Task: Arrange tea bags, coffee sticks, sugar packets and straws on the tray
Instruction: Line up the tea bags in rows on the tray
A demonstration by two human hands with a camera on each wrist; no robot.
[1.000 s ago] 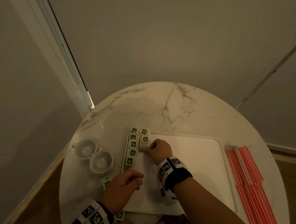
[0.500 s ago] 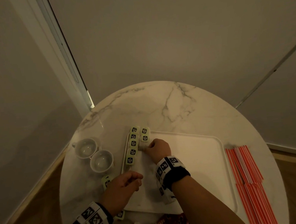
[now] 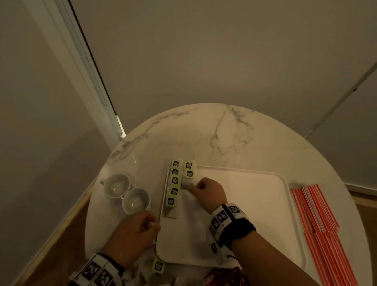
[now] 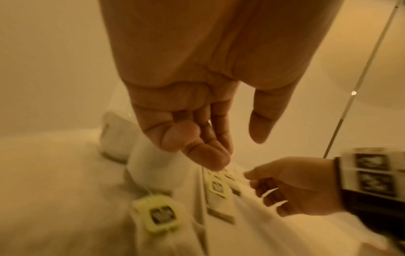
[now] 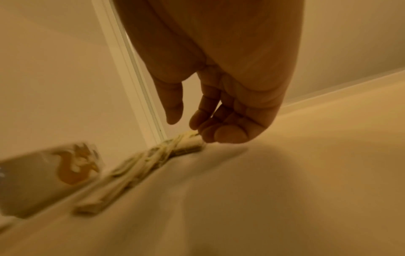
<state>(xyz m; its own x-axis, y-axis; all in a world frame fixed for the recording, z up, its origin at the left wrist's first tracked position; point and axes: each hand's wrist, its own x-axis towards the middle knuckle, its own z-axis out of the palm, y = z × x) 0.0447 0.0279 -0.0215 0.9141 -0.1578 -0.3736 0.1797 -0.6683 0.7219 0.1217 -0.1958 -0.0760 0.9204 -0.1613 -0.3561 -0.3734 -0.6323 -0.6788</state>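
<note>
Sliding leftward, left hand [image 3: 134, 234] seemingly nears cups [image 3: 135, 200].

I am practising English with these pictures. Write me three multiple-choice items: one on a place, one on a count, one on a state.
1. Relative to the white tray, the red-and-white straws lie
A. on it
B. beside it on the right, on the marble table
C. under it

2. How many white cups are on the table?
A. one
B. four
C. two

3. The cups are
A. upright, side by side
B. upside down
C. stacked one in the other

Answers:
1 B, since the head view shows the straws fanned out on the marble past the tray's right rim.
2 C, since two cups stand left of the tray, the second one nearer the person.
3 A, since both open mouths face up.
</note>
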